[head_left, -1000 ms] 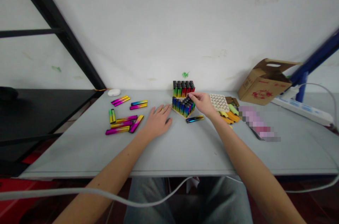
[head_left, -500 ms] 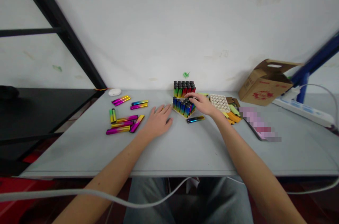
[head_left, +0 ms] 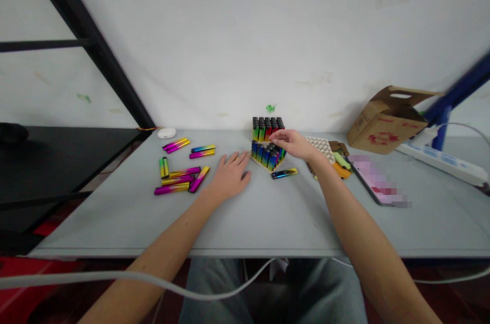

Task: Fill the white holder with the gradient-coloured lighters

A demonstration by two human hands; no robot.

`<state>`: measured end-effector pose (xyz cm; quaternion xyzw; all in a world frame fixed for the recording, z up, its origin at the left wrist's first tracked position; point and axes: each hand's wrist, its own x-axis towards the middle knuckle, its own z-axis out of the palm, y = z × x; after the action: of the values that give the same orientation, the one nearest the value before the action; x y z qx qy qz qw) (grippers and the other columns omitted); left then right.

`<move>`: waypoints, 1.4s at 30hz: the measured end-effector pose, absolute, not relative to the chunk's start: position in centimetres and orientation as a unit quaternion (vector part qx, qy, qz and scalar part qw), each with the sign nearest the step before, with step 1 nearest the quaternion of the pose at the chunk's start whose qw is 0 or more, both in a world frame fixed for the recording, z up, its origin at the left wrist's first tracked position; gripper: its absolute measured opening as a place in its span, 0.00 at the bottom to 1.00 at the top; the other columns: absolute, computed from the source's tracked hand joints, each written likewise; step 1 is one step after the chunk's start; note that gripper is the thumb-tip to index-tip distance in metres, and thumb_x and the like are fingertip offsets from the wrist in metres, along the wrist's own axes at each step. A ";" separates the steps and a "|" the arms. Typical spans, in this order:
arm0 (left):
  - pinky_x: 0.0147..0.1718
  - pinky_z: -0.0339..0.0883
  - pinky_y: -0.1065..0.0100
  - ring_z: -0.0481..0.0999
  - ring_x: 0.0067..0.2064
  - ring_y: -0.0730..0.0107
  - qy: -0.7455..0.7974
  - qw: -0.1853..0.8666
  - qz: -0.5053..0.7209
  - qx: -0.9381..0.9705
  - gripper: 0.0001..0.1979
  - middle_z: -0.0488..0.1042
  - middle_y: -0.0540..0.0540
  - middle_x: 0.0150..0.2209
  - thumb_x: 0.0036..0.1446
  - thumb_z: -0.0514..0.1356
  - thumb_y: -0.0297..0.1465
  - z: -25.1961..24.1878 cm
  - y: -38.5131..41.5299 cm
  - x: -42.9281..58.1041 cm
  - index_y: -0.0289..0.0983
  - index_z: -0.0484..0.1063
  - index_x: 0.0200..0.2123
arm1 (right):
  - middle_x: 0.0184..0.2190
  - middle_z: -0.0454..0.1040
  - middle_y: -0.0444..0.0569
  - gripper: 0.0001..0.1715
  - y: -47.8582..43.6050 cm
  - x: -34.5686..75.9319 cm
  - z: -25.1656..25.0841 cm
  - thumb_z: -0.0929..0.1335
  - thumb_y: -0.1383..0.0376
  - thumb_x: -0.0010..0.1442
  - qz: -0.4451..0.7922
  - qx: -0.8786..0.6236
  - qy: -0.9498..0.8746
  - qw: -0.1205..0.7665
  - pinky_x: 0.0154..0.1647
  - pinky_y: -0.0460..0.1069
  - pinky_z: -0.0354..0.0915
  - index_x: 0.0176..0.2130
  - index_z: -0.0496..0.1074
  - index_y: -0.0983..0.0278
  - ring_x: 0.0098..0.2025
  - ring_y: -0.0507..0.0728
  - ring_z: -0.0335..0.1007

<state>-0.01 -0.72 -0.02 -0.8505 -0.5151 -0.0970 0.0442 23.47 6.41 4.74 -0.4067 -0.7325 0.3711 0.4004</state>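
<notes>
Curling over lighters (head_left: 265, 154), right fingers (head_left: 280, 135) leave their grip unclear; left fingers (head_left: 240, 160) lie spread; carton print (head_left: 383, 138) illegible.

Soft light covers the wall (head_left: 206, 48) and tabletop (head_left: 252, 227), fine detail blurs, and wide-angle distortion stretches the edges.

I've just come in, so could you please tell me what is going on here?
Someone is working among what look like lighters. The right hand is over the front group, which stands upright; whether it grips one is hard to tell. The left hand rests palm down on the table, beside that group. A second upright group stands behind the front one. One loose lighter lies in front, and others lie left of the left hand.
</notes>
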 end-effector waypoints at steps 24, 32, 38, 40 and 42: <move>0.63 0.48 0.46 0.54 0.67 0.55 -0.513 0.049 -0.100 -0.851 0.29 0.56 0.44 0.67 0.64 0.45 0.37 -0.2 -0.6 -0.2 0.38 0.50 0.67 | 0.38 0.79 0.51 0.27 5.7 22.3 5.4 0.69 0.49 0.53 0.337 -0.410 -0.607 0.592 0.36 0.51 0.72 0.48 0.68 0.60 0.35 0.56 0.75; 0.63 0.49 0.48 0.55 0.66 0.56 -0.511 0.055 -0.099 -0.852 0.28 0.56 0.44 0.67 0.64 0.46 0.36 -0.2 -0.6 -0.2 0.38 0.52 0.66 | 0.38 0.79 0.52 0.24 5.8 22.8 5.5 0.69 0.51 0.55 0.324 -0.417 -0.554 0.644 0.37 0.51 0.74 0.47 0.67 0.61 0.38 0.57 0.76; 0.62 0.50 0.46 0.57 0.65 0.55 -0.506 0.054 -0.105 -0.854 0.28 0.58 0.43 0.66 0.64 0.47 0.37 -0.3 -0.4 -0.3 0.38 0.53 0.66 | 0.38 0.80 0.52 0.25 6.6 23.1 4.8 0.69 0.49 0.54 0.336 -0.397 -0.540 0.662 0.36 0.53 0.75 0.45 0.66 0.62 0.38 0.57 0.77; 0.62 0.50 0.46 0.58 0.65 0.55 -0.506 0.051 -0.110 -0.854 0.28 0.59 0.43 0.66 0.64 0.48 0.37 -0.2 -0.4 -0.4 0.38 0.54 0.65 | 0.37 0.80 0.51 0.25 6.7 23.1 4.6 0.69 0.50 0.54 0.338 -0.390 -0.541 0.664 0.35 0.52 0.75 0.45 0.66 0.62 0.37 0.57 0.77; 0.62 0.50 0.45 0.58 0.65 0.55 -0.504 0.047 -0.116 -0.855 0.28 0.59 0.43 0.65 0.63 0.49 0.37 -0.1 -0.4 -0.3 0.38 0.54 0.65 | 0.36 0.80 0.51 0.25 6.8 23.2 4.5 0.70 0.50 0.54 0.340 -0.387 -0.539 0.666 0.33 0.51 0.75 0.45 0.67 0.62 0.36 0.56 0.78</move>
<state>-0.35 -0.39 -0.13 -0.8548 -0.5036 -0.1159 0.0471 23.17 6.78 4.46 -0.3871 -0.5393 0.3404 0.6659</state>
